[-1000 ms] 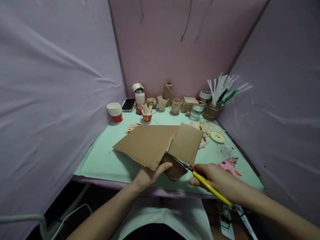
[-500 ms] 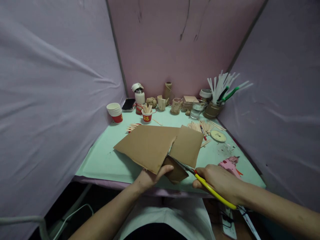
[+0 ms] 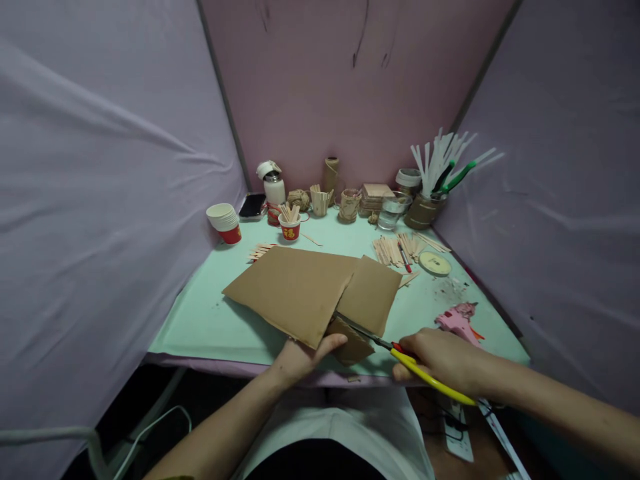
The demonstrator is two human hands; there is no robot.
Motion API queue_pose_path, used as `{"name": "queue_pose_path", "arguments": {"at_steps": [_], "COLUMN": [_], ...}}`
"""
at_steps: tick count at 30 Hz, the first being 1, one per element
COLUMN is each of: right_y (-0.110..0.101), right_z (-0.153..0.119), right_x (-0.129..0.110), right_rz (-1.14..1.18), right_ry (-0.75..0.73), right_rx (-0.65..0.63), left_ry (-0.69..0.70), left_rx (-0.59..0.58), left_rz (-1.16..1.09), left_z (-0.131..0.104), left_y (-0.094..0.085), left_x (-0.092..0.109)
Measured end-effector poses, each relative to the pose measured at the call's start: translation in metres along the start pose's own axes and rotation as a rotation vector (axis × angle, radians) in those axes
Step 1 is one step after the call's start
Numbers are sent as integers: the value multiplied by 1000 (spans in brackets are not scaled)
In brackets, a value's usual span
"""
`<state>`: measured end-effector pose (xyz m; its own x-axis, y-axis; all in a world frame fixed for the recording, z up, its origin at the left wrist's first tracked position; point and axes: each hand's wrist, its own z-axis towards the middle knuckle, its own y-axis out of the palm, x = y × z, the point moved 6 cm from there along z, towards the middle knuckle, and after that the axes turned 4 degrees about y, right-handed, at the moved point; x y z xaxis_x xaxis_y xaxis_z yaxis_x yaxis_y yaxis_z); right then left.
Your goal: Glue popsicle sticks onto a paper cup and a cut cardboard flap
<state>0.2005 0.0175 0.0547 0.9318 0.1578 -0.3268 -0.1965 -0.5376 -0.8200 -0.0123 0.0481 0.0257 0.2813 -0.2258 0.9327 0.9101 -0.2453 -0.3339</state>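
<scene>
A brown sheet of cardboard [image 3: 290, 287] is held above the near part of the table, with a slit running in from its lower right side. My left hand [image 3: 313, 357] grips its near edge, thumb on top and fingers hidden underneath. In my right hand [image 3: 440, 357] is a pair of scissors [image 3: 433, 383] with yellow and red handles. Their blades lie at the cardboard's cut, between the right-hand flap [image 3: 370, 293] and a smaller piece [image 3: 351, 343] that hangs lower.
Wooden sticks [image 3: 387, 252], a marker [image 3: 405, 257], a round yellow lid [image 3: 435, 263] and a pink glue gun [image 3: 459, 320] lie to the right. Paper cups [image 3: 223, 220] stand left. A glass of water [image 3: 391, 215] and a jar of white glue sticks [image 3: 425, 210] are at the back.
The scissor blades look closer together than before. The view has shifted slightly; the left hand keeps its hold on the cardboard.
</scene>
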Motion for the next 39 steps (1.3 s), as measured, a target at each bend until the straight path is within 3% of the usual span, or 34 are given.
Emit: {"name": "queue_pose_path", "arguments": {"at_steps": [4,9,12,15,19,21,24,26,32,36,39], "right_y": [12,53,67,66,65,63,63,63,65,67,70], "right_z": [-12,-23,-16,-2,19,23,24,20,-14,-49,-77], "right_x": [9,27,23,5,-21,-25,-20,-13,18,45,62], "right_rz": [241,726,972,1173,1420,1445,1442,1409,1134,1026,915], "right_ry": [50,162,199,163,126,119,98,89,199,317,338], "right_rx": [-78,-1,188,439,523,544,537,535,508,507,549], "left_ry": [-5,-33,-55,-39,-75,-101,-84,-57,-179,-257,-243], "left_rx": [30,57,75,70,52,-57,-337,-399,-192,-41,-28], "left_rz": [-4,-20,-45,-73,-129,-270,-592,-762,-1133,-1174,-1181], "left_z": [0,1,2,3,1,-1,-7,-9,-6,-5,-10], "left_y": [-1,-2,-2,1,2,7,22,26,29,32,38], "left_x": [-4,-10,-11,-7,-8,-14,-21,-22,-17,-22,-24]}}
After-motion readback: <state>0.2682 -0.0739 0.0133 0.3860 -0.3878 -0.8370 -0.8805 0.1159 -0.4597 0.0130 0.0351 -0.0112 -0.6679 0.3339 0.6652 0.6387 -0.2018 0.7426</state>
